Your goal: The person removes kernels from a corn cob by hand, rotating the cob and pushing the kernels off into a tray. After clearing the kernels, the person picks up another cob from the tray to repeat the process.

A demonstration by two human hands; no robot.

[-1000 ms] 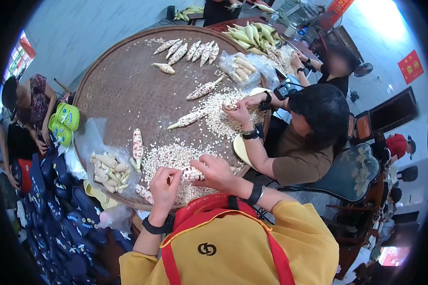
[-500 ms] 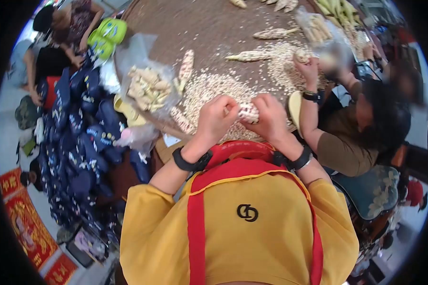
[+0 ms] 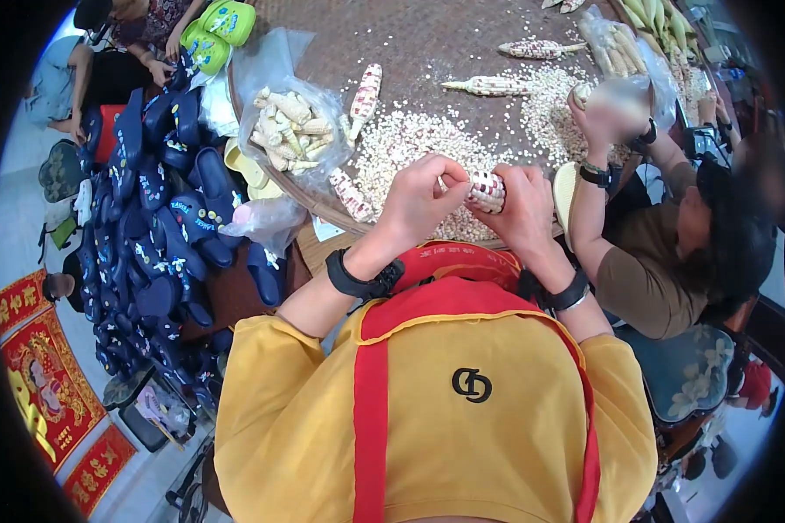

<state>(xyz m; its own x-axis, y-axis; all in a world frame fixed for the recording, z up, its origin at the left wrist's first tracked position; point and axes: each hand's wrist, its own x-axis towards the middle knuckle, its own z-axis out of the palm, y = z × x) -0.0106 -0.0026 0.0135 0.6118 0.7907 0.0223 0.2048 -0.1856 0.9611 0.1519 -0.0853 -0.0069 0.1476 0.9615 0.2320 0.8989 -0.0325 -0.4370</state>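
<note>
Clearly, right fingers gripping corncob; black logo on clothing.

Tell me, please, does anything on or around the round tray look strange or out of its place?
One thing: dark blue shoes are heaped beside the round tray, and footwear looks odd so near the loose corn kernels. Some kernels also lie scattered beyond the main pile, but this seems ordinary.
</note>
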